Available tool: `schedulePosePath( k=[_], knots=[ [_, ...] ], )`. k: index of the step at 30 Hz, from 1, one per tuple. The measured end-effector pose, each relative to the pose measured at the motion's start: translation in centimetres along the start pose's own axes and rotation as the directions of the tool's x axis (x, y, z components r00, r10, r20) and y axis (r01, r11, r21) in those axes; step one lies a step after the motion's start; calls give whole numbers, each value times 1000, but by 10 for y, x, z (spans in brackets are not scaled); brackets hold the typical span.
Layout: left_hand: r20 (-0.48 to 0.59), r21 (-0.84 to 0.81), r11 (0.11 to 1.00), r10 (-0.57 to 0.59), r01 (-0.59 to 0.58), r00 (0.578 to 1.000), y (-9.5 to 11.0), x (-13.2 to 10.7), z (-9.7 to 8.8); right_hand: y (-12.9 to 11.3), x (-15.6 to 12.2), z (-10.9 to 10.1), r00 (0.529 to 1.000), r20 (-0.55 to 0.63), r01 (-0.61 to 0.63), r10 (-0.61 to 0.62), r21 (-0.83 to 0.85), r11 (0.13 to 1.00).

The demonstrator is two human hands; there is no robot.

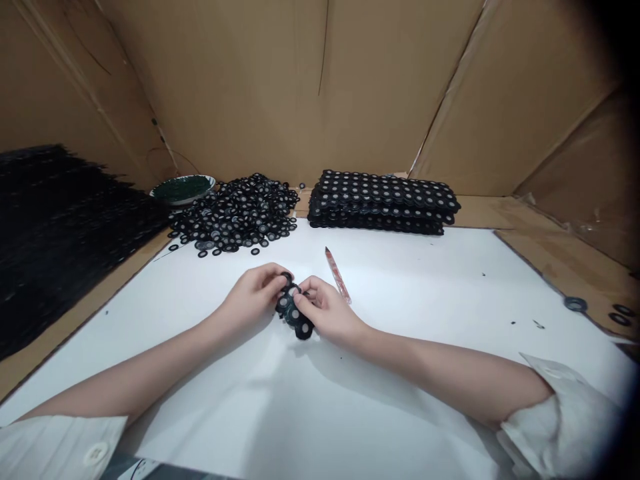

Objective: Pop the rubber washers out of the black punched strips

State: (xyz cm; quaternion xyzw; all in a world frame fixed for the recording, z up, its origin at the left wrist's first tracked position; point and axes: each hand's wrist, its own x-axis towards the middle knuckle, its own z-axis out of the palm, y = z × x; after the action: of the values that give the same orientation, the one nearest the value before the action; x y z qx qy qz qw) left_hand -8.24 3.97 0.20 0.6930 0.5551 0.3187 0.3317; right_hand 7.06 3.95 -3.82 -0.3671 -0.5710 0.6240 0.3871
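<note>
Both hands meet over the middle of the white board, gripping a small cluster of joined black rings (295, 313) with pale centres. My left hand (257, 290) pinches the upper left end of it between thumb and fingers. On the other side, my right hand (325, 307) is closed on the cluster's right edge, thumb on top. Parts of the cluster are hidden behind the fingers. Just beyond my right hand lies a slim pointed tool (337, 273) with a dark tip and a red-and-clear body.
A heap of loose black rings (235, 213) spreads at the back left, beside a bowl (183, 189) with dark green contents. Stacked ring sheets (383, 200) stand at the back right. Dark strands (60, 240) fill the left side. Cardboard walls (280, 87) enclose the white board (425, 287).
</note>
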Motion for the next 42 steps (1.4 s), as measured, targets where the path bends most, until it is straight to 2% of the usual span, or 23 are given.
schedulePosePath(
  k=[1,2,3,4,5,6,8,10,12,16,22,25,28,30,32,33,34,35,36,37,39,41,42],
  knots=[
    [-127,16,1000,0,2,992,-1,3,-5,2,0,0,1000,-17,-15,15,-16,1000],
    [-288,64,998,25,-7,957,-2,4,-10,3,0,0,999,-41,-32,32,-22,999],
    [-434,135,991,76,-19,898,-3,4,-14,4,0,0,997,-65,-45,44,-17,999],
    [-525,221,975,146,-32,839,-3,3,-15,4,1,0,996,-82,-47,47,-6,999],
    [-529,321,946,221,-48,820,-3,0,-15,4,1,0,995,-92,-39,40,8,999],
    [-459,430,897,313,-100,831,-4,-3,-12,3,2,-1,995,-98,-25,27,23,999],
    [-242,594,767,457,-241,856,-5,-10,-2,2,2,-1,993,-116,14,-9,42,999],
    [-110,657,691,484,-301,868,-8,-15,9,1,3,-2,992,-122,46,-39,55,997],
    [-66,647,706,428,-288,902,-9,-18,16,2,3,-2,992,-108,70,-63,62,996],
    [17,531,808,290,-254,957,-5,-17,19,4,2,-2,990,-82,117,-115,13,993],
    [114,225,965,112,-135,987,7,-16,10,-2,-3,-3,979,-40,193,-200,-135,972],
    [170,86,992,77,-92,983,6,-13,9,-5,-4,-4,981,-31,183,-193,-194,964],
    [184,-49,999,1,8,983,1,-7,10,-4,-5,-2,982,-40,174,-183,-152,973],
    [155,-87,995,-37,51,987,-2,-3,7,-2,-6,-1,985,-22,166,-169,-90,982],
    [-2,-10,1000,-10,10,1000,-3,-1,-1,1,-5,-1,991,1,136,-136,-33,990],
    [-133,74,997,35,-25,990,-3,0,-6,2,-5,-1,993,-1,119,-119,-10,993],
    [-277,181,982,102,-52,955,-3,-1,-10,3,-3,-1,995,-15,104,-104,13,995],
    [-395,296,953,189,-70,899,-2,-2,-14,3,-2,-2,995,-36,90,-89,36,995],
    [-451,411,907,290,-92,844,-3,-4,-15,3,0,-2,995,-54,82,-79,61,995],
    [-435,524,842,395,-129,809,-3,-5,-15,3,1,-3,995,-64,78,-73,91,993],
    [-241,700,666,559,-257,793,-7,-9,-8,2,3,-3,997,-39,70,-65,158,985],
    [-26,775,504,629,-382,777,-10,-13,1,0,4,-2,998,4,66,-68,200,978],
    [36,793,445,648,-416,761,-12,-14,5,0,5,-2,998,4,62,-64,201,978]
  ],
)
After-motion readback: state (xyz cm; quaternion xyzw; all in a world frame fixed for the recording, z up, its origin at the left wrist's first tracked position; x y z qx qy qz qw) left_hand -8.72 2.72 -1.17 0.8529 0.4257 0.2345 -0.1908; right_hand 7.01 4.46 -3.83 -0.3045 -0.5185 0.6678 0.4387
